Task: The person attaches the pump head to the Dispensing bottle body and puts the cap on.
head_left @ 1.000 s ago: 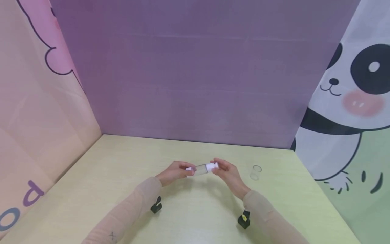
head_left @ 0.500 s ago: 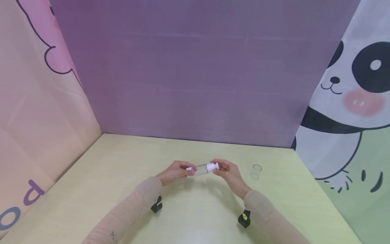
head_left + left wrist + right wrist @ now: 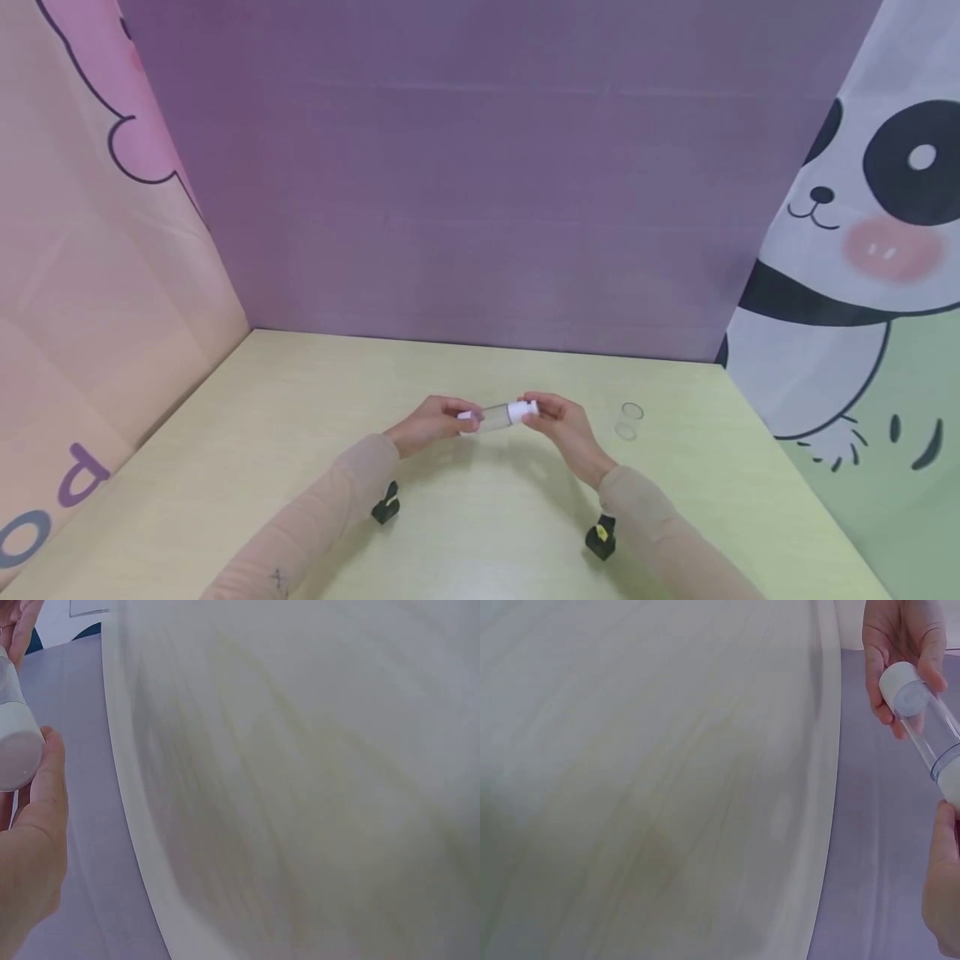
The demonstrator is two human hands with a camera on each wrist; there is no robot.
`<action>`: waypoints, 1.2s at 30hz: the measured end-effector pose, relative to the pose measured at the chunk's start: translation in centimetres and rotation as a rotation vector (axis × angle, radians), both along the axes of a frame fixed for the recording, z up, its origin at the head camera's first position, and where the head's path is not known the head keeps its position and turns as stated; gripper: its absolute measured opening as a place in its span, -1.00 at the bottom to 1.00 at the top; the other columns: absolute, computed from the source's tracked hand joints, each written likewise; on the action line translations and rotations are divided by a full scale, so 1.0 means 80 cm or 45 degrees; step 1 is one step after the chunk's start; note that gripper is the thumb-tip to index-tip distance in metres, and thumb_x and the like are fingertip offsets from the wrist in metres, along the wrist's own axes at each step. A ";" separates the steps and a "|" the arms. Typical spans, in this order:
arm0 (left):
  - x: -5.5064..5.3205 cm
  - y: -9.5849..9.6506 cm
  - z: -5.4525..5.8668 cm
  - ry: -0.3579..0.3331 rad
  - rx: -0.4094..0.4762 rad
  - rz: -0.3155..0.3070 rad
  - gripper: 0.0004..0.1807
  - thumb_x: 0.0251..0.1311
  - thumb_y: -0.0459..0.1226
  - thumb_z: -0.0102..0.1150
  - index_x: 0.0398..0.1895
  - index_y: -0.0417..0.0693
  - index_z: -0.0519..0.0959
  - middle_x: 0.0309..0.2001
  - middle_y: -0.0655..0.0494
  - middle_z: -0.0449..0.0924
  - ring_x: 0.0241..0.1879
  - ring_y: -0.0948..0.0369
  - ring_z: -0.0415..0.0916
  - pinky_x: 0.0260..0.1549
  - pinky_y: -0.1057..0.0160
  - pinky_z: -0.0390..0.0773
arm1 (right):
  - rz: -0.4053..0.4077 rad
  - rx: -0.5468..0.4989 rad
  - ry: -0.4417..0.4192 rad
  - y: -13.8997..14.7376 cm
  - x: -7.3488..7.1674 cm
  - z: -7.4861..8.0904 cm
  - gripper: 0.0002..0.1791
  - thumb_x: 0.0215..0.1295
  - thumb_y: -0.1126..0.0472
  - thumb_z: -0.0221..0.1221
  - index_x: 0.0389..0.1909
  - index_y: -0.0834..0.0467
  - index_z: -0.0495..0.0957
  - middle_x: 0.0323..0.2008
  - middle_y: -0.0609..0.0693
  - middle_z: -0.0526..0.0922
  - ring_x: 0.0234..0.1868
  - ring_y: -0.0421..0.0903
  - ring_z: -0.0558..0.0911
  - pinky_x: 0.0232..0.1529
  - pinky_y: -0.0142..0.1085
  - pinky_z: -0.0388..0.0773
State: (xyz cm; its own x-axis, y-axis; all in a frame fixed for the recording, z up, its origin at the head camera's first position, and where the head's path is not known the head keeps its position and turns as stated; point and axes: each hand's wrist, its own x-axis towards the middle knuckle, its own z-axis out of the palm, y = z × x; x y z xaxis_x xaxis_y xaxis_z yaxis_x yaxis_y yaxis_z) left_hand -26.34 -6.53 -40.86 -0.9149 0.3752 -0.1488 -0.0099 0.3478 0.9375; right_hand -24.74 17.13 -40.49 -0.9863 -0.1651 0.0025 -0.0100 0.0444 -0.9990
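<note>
Between the two hands, held almost level above the table, is a clear pump bottle (image 3: pixel 495 417) with a white base and a white pump top. My left hand (image 3: pixel 432 424) grips the white base (image 3: pixel 898 684) between thumb and fingers. At the other end, my right hand (image 3: pixel 561 427) pinches the white pump top (image 3: pixel 522 411). The right wrist view shows the see-through body (image 3: pixel 931 733) with nothing coloured inside. To the right of my right hand, a clear cap (image 3: pixel 628 422) stands on the table.
The pale wooden table (image 3: pixel 300 392) reaches back to a purple backdrop (image 3: pixel 480 183). Printed cloth walls stand on both sides, with a panda (image 3: pixel 810 375) on the right one. Black wrist cameras (image 3: pixel 601 537) hang under the sleeves.
Both hands keep their hold on the bottle with hardly any motion. The view has shifted very slightly.
</note>
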 end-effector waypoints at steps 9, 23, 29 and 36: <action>0.002 0.002 0.002 0.011 0.009 0.013 -0.65 0.08 -0.15 0.26 -0.03 0.02 0.59 0.02 0.07 0.52 -0.09 0.15 0.43 -0.06 0.15 0.45 | -0.080 0.042 0.006 -0.003 0.000 0.002 -0.58 0.07 0.34 0.25 0.02 0.25 0.50 0.00 0.16 0.59 -0.05 -0.08 0.59 0.02 -0.23 0.50; 0.004 0.006 0.002 0.041 0.015 0.086 -0.61 -0.03 -0.20 0.35 -0.06 0.03 0.60 -0.01 0.07 0.55 -0.06 0.13 0.43 -0.02 0.11 0.41 | -0.232 0.115 -0.067 -0.013 0.007 0.008 -0.59 0.06 0.31 0.27 -0.01 0.24 0.53 -0.04 0.16 0.61 -0.08 -0.06 0.60 0.01 -0.18 0.50; 0.010 0.011 0.010 0.028 0.045 0.128 -0.61 -0.03 -0.32 0.33 -0.05 -0.06 0.58 -0.01 0.03 0.55 -0.07 0.12 0.42 -0.03 0.13 0.40 | -0.254 0.115 -0.092 -0.013 0.008 0.009 -0.58 0.05 0.32 0.26 0.00 0.24 0.52 -0.02 0.16 0.59 -0.07 -0.05 0.58 0.03 -0.17 0.49; 0.006 0.012 0.003 0.019 0.059 0.157 -0.60 -0.09 -0.34 0.37 -0.08 -0.04 0.60 -0.04 0.04 0.55 -0.08 0.12 0.43 -0.05 0.16 0.42 | -0.264 0.116 -0.127 -0.013 0.009 0.008 -0.60 0.03 0.31 0.27 -0.03 0.17 0.55 0.00 0.15 0.58 -0.06 -0.04 0.58 0.04 -0.14 0.48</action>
State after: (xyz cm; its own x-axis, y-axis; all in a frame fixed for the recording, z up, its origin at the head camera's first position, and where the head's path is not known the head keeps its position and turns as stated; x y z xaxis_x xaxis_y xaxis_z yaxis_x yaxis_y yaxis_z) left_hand -25.87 -5.59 -40.63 -0.9565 0.2659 -0.1202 -0.0360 0.3011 0.9529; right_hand -24.05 16.07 -39.81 -0.9937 0.0458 -0.1022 0.1072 0.1249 -0.9864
